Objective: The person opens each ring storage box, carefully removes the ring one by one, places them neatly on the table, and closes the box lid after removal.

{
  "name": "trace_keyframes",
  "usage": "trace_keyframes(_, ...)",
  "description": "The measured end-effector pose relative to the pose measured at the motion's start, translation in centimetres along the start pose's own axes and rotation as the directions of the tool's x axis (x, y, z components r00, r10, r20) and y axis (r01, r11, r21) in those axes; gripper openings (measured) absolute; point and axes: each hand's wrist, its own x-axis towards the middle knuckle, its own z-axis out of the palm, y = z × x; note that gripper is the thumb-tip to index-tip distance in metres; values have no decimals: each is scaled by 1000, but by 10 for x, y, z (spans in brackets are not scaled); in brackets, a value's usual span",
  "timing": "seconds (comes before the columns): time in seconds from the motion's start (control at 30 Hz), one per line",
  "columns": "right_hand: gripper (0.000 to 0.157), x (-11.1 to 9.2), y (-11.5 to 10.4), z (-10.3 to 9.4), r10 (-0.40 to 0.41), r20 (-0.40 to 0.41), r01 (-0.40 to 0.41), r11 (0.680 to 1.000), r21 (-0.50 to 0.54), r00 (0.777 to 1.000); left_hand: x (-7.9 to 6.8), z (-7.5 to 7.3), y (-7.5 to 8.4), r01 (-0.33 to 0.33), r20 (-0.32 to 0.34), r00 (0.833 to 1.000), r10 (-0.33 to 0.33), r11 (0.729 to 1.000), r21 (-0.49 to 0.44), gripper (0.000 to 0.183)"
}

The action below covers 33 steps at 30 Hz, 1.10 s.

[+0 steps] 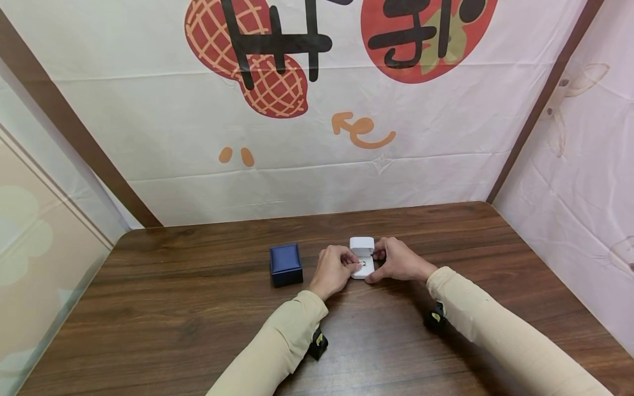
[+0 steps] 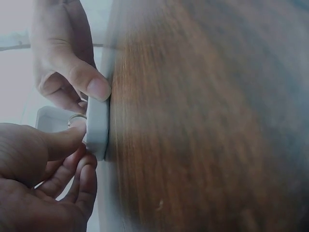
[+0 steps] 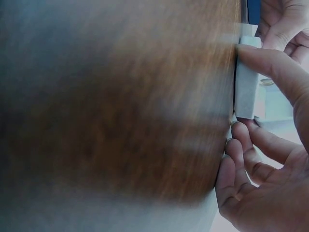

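An opened white ring box (image 1: pixel 362 246) stands on the table with its lid raised at the back. A thin metal ring (image 2: pixel 77 116) shows at its base, upright. From the left, my left hand (image 1: pixel 333 270) reaches in and pinches the ring between thumb and fingertips; part of the ring is hidden by them. My right hand (image 1: pixel 400 260) grips the box at its right side, the thumb on the front edge and fingers farther back. In the right wrist view the white box (image 3: pixel 247 79) sits flat against the wood.
A closed dark blue box (image 1: pixel 286 265) stands to the left of my left hand. The brown wooden table (image 1: pixel 188 324) runs back to a printed white cloth (image 1: pixel 173 132), with more cloth at both sides. A black wrist device (image 1: pixel 318 344) hangs under each sleeve.
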Motion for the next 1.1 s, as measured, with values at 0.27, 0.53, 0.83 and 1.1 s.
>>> trace_keyframes(0.27,38,-1,-1,0,-10,2,10,1000,8,1000,0,-2,-2,5,11,1000,-5,1000,-21,10)
trace_keyframes(0.53,38,0,0,0,-13,-15,13,1000,3,1000,-2,-9,0,26,40,999,-25,999,-24,9)
trace_keyframes(0.83,38,0,2,0,-24,-8,24,1000,9,1000,-9,-22,7,76,118,990,-74,997,-14,10)
trace_keyframes(1.1,37,0,2,0,-20,-1,20,1000,13,1000,-14,-27,10,151,258,953,-156,988,41,11)
